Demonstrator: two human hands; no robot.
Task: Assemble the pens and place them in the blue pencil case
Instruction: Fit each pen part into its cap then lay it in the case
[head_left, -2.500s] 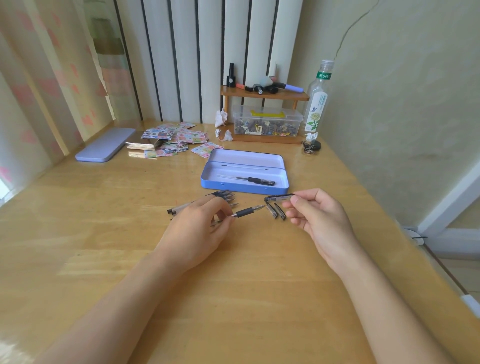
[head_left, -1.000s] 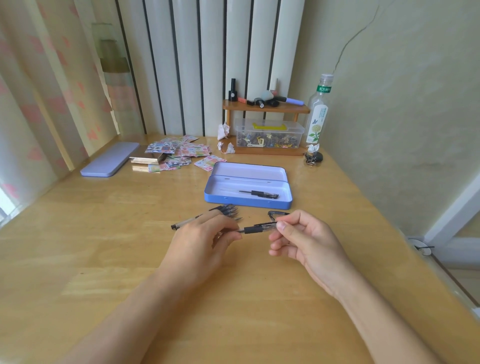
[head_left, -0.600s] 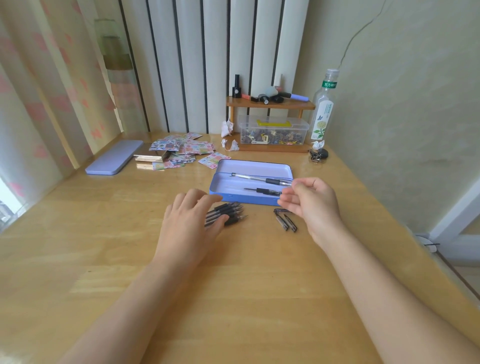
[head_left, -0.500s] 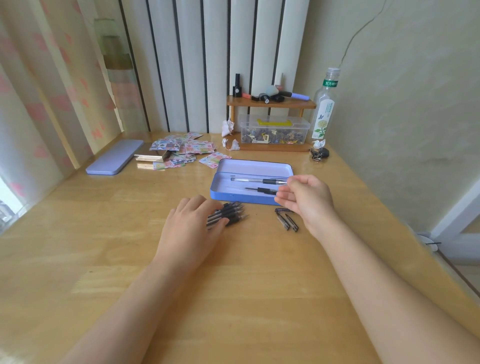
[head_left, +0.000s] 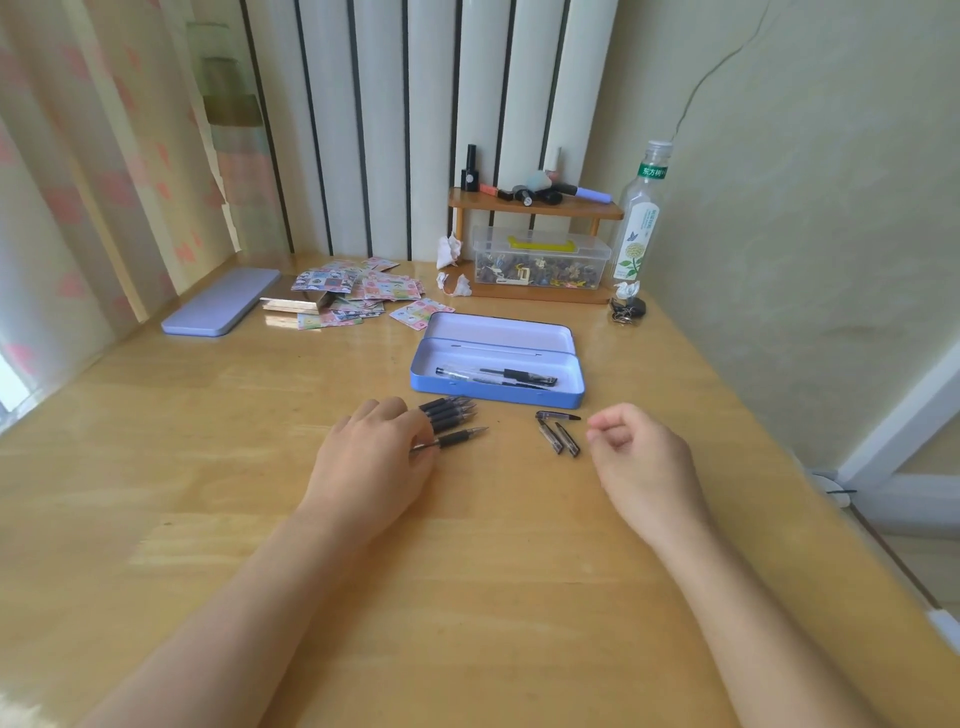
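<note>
Pens with clear barrels and black rubbery grips lie in a tight row (head_left: 449, 413) on the glossy pale-wood surface (head_left: 493, 571), their metal tips pointing away from the left hand (head_left: 371, 462). That hand lies palm down over the barrels, its fingers (head_left: 387, 410) pressed together and curled on the nearest pen (head_left: 457, 436), which sits slightly apart from the row; the grip itself is hidden under the hand. Beyond the fingertips stands the blue pencil case (head_left: 496, 392), a shallow rounded-corner metal tin, open, with two assembled pens (head_left: 498, 375) lying lengthwise inside. The right hand (head_left: 641, 462) hovers low, empty, its fingers (head_left: 605, 431) loosely curled toward the thumb without closing on anything. Just left of those fingers lie three slim dark pen caps (head_left: 558, 434) with clips, one crosswise and two angled side by side. Far to the left, well beyond the left hand, rests a flat lavender lid (head_left: 221, 306).
</note>
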